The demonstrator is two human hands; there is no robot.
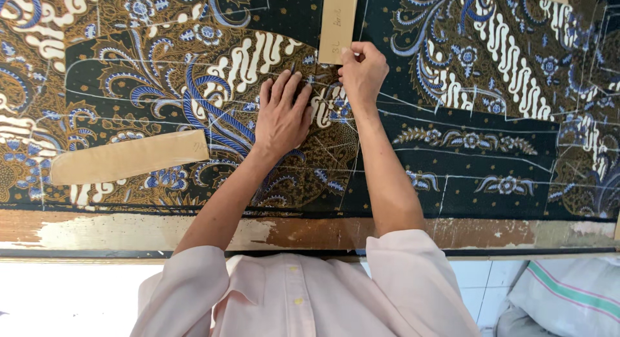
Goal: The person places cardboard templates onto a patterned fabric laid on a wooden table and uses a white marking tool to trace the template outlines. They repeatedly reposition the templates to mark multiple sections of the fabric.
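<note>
well off to the left of my left hand (282,114) a long tan paper pattern strip (129,157) lies on the batik cloth (504,156). my left hand is open, palm down, fingers spread flat on the cloth and its chalk lines. just beside it my right hand (363,72) is curled, fingertips pinching the lower end of an upright tan pattern piece (338,20) against the cloth.

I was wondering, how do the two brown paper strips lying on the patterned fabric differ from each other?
The upper paper strip stands upright and runs off the top edge, while the left paper strip lies nearly level and shows whole. The right hand touches the upper paper strip's lower end; no hand touches the left paper strip, and the left hand lies flat on the fabric. Both strips are plain tan and rest on the fabric.
</note>
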